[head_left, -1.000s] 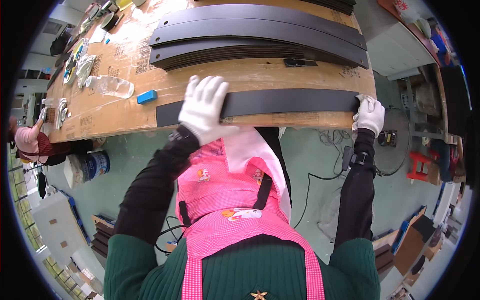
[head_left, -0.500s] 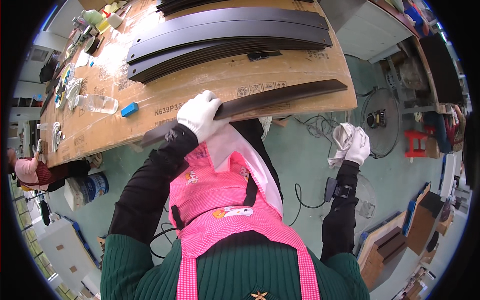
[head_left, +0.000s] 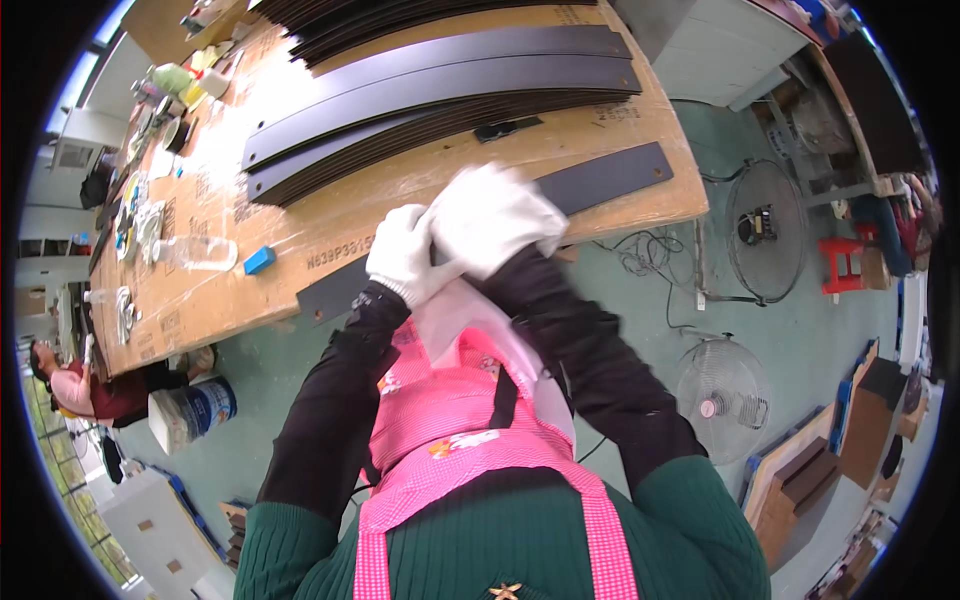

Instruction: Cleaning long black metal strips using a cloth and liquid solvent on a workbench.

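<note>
A long, narrow dark grey panel (head_left: 606,183) lies along the near edge of the cardboard-covered table (head_left: 225,305), a small hole at its right end. My left hand (head_left: 405,250), in a white glove, grips the panel left of its middle. Beside it, my gloved right hand is on top of the panel with a crumpled white cloth (head_left: 495,215); the cloth and motion blur hide most of its fingers. Farther back on the table rests a fanned stack of similar dark panels (head_left: 440,85).
Left on the table are a blue block (head_left: 259,261), a clear plastic bottle (head_left: 196,251) and several small bottles. Another dark stack (head_left: 400,25) lies at the back. Floor fans (head_left: 722,400) and loose cables are at right. A person (head_left: 95,390) works at far left.
My right hand has swung in from the right with the white cloth and come down on the panel beside my left hand. The panel now lies flatter, its broad face showing.
</note>
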### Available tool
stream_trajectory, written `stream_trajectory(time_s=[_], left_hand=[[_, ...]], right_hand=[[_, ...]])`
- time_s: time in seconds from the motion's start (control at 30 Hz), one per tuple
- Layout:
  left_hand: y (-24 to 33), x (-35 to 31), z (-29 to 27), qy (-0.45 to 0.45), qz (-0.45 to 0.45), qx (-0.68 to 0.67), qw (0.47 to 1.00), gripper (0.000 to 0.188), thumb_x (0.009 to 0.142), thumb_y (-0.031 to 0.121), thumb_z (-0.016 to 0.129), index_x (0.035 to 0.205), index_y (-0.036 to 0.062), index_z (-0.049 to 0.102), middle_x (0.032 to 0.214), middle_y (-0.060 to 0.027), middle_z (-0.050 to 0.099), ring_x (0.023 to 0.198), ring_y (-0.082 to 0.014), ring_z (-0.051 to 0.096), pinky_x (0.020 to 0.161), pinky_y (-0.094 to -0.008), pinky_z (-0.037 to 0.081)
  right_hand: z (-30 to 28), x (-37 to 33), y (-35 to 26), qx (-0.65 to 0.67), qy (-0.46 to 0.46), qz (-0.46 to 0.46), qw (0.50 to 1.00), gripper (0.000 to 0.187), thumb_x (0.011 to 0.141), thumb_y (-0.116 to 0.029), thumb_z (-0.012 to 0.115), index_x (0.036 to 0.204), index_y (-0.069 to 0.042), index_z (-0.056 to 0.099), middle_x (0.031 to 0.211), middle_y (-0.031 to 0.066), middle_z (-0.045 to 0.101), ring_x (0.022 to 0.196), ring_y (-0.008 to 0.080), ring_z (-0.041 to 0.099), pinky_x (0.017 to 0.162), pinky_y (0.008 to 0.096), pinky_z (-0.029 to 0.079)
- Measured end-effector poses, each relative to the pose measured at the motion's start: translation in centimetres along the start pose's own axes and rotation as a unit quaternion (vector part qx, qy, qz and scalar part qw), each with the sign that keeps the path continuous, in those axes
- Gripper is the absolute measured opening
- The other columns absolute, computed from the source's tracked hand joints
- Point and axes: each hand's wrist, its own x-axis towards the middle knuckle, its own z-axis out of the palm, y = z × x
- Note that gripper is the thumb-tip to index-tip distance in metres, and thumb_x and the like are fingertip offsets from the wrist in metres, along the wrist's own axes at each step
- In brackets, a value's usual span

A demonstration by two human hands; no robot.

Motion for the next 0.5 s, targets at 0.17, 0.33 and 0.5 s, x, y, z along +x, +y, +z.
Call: stream_trajectory(time_s=[0.17, 0.33, 0.5], left_hand=[[0.2, -0.4, -1.7, -0.026, -0.030, -0.010, 0.999, 0.070, 0.068, 0.038, 0.093, 0.125, 0.0040, 0.069, 0.114, -0.0162, 0.067, 0.111, -0.0378, 0.062, 0.098, -0.0480, 0.052], [0.2, 0.0, -1.6, -0.037, -0.033, -0.021, 0.999, 0.068, 0.069, 0.044, 0.091, 0.124, 0.0077, 0.071, 0.113, -0.0149, 0.066, 0.111, -0.0360, 0.062, 0.098, -0.0475, 0.051], [0.0, 1.3, -1.4, -0.032, -0.020, -0.035, 0.999, 0.069, 0.070, 0.044, 0.091, 0.124, 0.0065, 0.072, 0.114, -0.0159, 0.066, 0.111, -0.0367, 0.062, 0.098, -0.0481, 0.052]], right_hand=[[-5.4, 2.8, 3.2, -0.105, -0.289, 0.103, 0.946, 0.026, 0.089, -0.026, 0.060, 0.087, -0.012, 0.082, 0.096, 0.0138, 0.078, 0.087, 0.0341, 0.077, 0.075, 0.0473, 0.064], [-5.4, 1.6, 24.7, -0.128, -0.118, 0.399, 0.900, 0.043, 0.102, -0.045, 0.055, 0.121, -0.011, 0.073, 0.120, 0.0203, 0.074, 0.118, 0.0369, 0.070, 0.104, 0.0486, 0.056], [-10.5, 2.8, 32.5, -0.068, -0.044, 0.468, 0.880, 0.034, 0.101, -0.031, 0.059, 0.112, -0.003, 0.074, 0.113, 0.0197, 0.076, 0.109, 0.0383, 0.073, 0.100, 0.0497, 0.057]])
